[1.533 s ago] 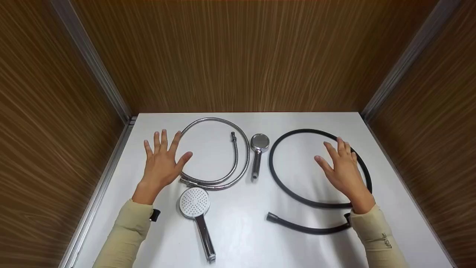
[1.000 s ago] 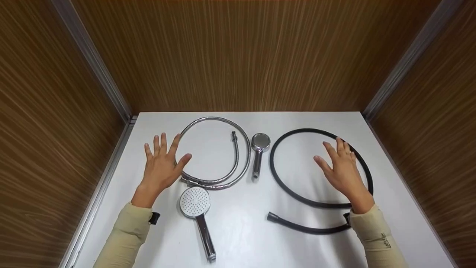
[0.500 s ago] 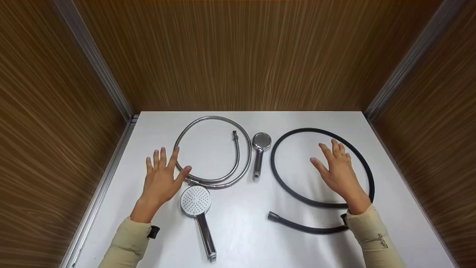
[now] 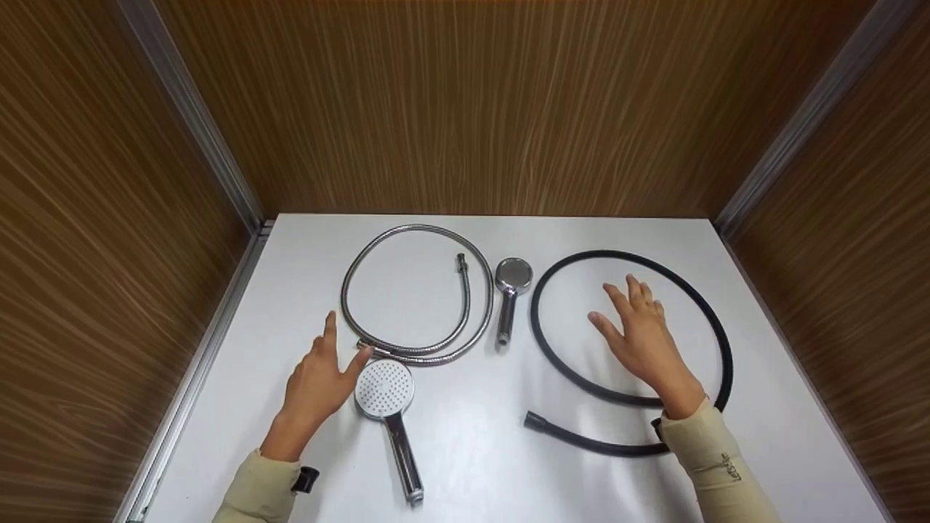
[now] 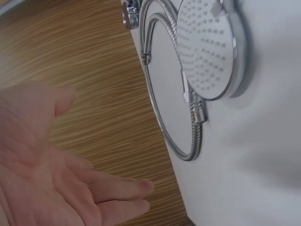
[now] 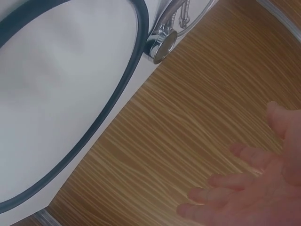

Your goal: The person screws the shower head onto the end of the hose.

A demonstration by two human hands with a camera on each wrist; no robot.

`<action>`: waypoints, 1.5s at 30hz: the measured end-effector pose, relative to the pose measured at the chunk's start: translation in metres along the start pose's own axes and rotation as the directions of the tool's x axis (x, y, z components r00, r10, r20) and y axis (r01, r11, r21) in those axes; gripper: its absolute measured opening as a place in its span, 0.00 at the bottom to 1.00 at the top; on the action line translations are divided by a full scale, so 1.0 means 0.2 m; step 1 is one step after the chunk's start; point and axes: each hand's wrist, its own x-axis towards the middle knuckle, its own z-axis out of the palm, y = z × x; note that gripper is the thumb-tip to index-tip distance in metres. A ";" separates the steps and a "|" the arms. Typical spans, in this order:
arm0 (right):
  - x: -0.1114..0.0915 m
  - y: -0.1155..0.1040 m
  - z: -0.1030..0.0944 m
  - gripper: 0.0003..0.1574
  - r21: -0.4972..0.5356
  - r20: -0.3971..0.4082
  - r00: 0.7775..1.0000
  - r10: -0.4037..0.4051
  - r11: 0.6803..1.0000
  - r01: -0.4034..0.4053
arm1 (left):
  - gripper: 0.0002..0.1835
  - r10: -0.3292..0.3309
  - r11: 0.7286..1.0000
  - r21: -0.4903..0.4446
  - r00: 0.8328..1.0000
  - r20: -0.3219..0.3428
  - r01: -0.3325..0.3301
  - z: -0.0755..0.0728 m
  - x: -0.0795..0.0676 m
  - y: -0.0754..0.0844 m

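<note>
My left hand (image 4: 316, 381) hovers left of the large shower head (image 4: 385, 390), holding nothing. Its index finger points forward and the thumb sticks out sideways; the other fingers look slightly bent. That shower head has a white round face and a chrome handle. Behind it lies a coiled metal shower hose (image 4: 344, 290), its near end close to the thumb tip in the head view. Over the loop of a black shower hose (image 4: 535, 312) hangs my right hand (image 4: 647, 345), empty, fingers spread. Between the hoses lies a smaller chrome shower head (image 4: 514, 274), also visible in the right wrist view.
A white table (image 4: 465, 465) carries everything. Wood-grain panels (image 4: 465, 109) enclose it at the back and both sides, with metal rails (image 4: 196, 131) at the corners. The black hose's free end (image 4: 535, 420) points left near the front middle.
My left hand has come back toward the near edge, and its fingers apart from the index have bent a little. The right hand has drifted left. Hoses and shower heads stay put.
</note>
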 end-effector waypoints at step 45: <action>0.11 -0.40 0.39 0.39 -0.003 0.088 0.973 -0.212 0.977 0.213 | 0.36 -0.289 0.957 0.090 0.937 0.195 0.276 0.34 -0.33 -0.02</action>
